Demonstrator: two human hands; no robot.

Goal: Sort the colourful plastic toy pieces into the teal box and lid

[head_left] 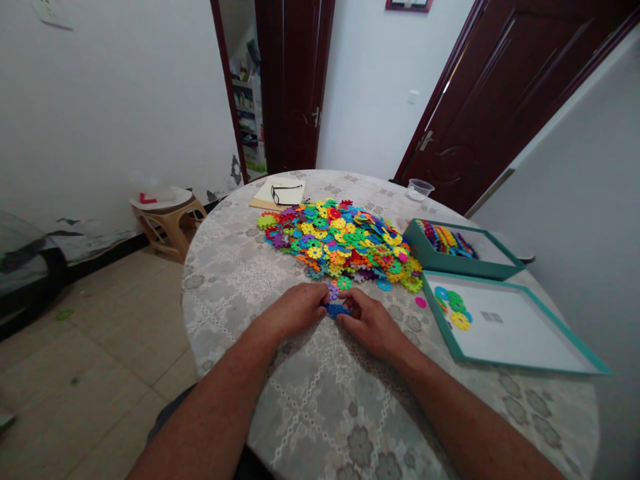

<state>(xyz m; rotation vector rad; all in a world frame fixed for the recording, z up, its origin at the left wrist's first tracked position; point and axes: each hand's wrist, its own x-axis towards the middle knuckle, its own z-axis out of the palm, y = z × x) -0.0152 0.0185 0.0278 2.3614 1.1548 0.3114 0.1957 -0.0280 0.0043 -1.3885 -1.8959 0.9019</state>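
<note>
Close to the front of a large heap of colourful plastic snowflake discs (345,233), both of my hands meet over a blue plastic snowflake disc (337,311). My left hand (306,305) has its fingers closed on the blue disc's left side. On the other side, my right hand (369,321) grips it between thumb and fingers. Whether the blue piece is one disc or several stacked ones, I cannot tell. Just beyond it is a purple disc (333,291), partly between my fingertips. A green disc (345,283) lies at the heap's near edge.
On the right stand a teal box (450,267) with rows of sorted discs and its shallow tray-like lid (530,333) with a few loose discs. Glasses (287,195) rest on a notebook (265,193) at the back. A clear plastic bowl (420,189) stands behind the heap.
</note>
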